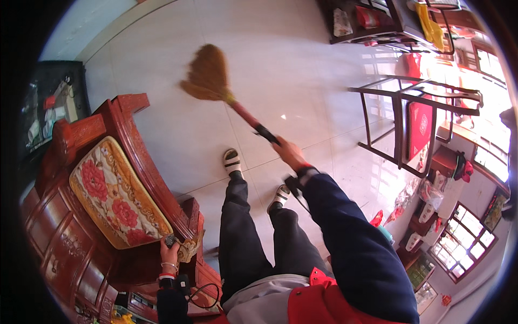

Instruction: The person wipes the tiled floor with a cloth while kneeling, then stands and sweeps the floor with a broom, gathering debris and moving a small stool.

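Observation:
My right hand (290, 153) grips the black upper handle of a straw broom (209, 73). The broom reaches up and left, with its blurred, fan-shaped bristles over the pale tiled floor (283, 73). At the lower left, my left hand (169, 250) is at the arm of a carved red wooden sofa (141, 150), beside the corner of a floral seat cushion (121, 194). A small dark object (170, 240) is in its fingers, too small to name, and a crumpled beige cloth or bag (189, 249) lies right beside them.
A metal-framed chair with a red seat (420, 125) stands at the right. A dark table (364, 34) holding packages is at the upper right. At the far left is a black-framed glass-like surface (83, 93). My sandalled feet are on the tiles between sofa and chair.

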